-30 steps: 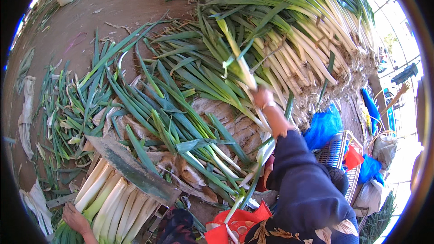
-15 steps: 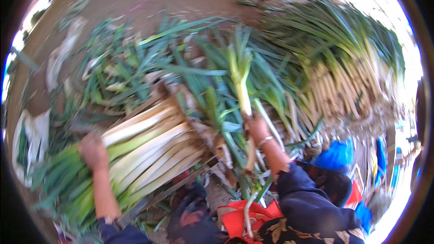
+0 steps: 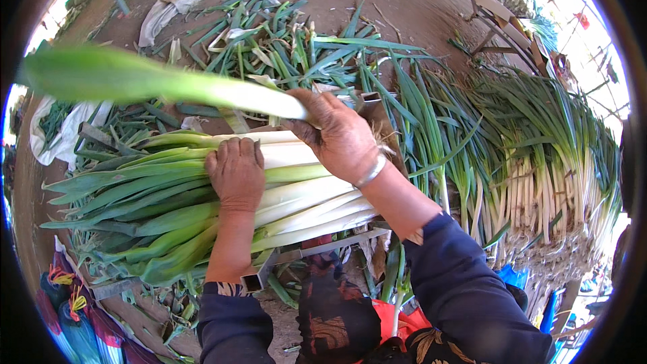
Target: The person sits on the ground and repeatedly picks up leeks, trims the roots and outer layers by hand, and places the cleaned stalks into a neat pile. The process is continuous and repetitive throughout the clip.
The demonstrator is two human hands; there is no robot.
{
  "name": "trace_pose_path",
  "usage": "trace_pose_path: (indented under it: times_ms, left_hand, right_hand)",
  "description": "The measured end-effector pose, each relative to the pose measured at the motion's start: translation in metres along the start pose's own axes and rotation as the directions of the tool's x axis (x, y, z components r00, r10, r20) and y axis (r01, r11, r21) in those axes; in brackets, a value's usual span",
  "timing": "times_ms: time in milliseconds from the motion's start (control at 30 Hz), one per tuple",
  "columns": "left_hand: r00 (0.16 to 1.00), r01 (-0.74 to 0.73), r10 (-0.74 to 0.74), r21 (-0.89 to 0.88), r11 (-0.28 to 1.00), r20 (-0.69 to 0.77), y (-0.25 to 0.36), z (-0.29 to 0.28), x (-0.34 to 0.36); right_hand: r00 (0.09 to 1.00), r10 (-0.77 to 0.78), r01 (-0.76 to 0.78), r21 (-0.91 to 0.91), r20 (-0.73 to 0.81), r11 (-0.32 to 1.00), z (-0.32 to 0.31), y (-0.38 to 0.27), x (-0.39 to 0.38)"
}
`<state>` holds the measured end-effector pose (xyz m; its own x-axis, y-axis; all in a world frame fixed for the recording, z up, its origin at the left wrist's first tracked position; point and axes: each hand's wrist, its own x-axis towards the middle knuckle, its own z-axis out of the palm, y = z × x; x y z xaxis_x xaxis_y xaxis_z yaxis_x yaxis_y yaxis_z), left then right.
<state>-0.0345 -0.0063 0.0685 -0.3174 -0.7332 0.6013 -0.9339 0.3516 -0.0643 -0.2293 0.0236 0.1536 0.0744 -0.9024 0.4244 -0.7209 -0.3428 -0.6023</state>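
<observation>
My right hand point(image 3: 337, 135), wearing a silver bangle, grips a single leek point(image 3: 202, 92) by its white end above a bundle, its green top pointing left and blurred. My left hand point(image 3: 234, 172) lies palm down on the bundle of leeks point(image 3: 155, 212), fingers slightly bent over the stalks. The bundle lies crosswise in a metal frame point(image 3: 333, 241), green leaves to the left and white stems to the right, partly hidden under my hands and forearms.
Loose leek leaves point(image 3: 283, 47) and a pale sack point(image 3: 176, 10) lie on the dirt floor. A large heap of leeks point(image 3: 539, 162) is at right, blue plastic point(image 3: 510, 276) below it. A white sack point(image 3: 55, 136) and coloured bundles point(image 3: 77, 317) are at left, a wooden structure point(image 3: 512, 40) upper right.
My right hand has brought the leek from the heap leftward over the bundle, tipping it horizontal. My left hand has moved onto the middle of the bundle. The view has swung left.
</observation>
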Motion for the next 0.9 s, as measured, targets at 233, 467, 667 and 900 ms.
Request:
trace_pose_path:
  times_ms: [233, 467, 667, 900]
  left_hand:
    - [0.993, 0.061, -0.055, -0.059, 0.996, 0.1, -0.009, 0.0, 0.001]
    - [0.973, -0.095, 0.088, 0.022, 0.995, 0.215, 0.008, 0.029, 0.013]
    - [0.904, -0.128, 0.021, 0.225, 0.966, 0.427, 0.003, 0.007, 0.028]
    - [0.859, -0.083, -0.062, 0.259, 0.962, 0.507, -0.007, 0.028, 0.016]
  right_hand:
    - [0.896, 0.387, -0.288, -0.379, 0.218, 0.88, 0.076, 0.092, -0.027]
    - [0.92, 0.272, -0.159, -0.366, 0.283, 0.917, 0.098, 0.145, -0.049]
    - [0.871, 0.395, -0.342, -0.217, 0.293, 0.914, 0.067, 0.102, -0.021]
    - [0.792, 0.431, -0.288, 0.357, -0.432, 0.888, -0.082, 0.13, -0.091]
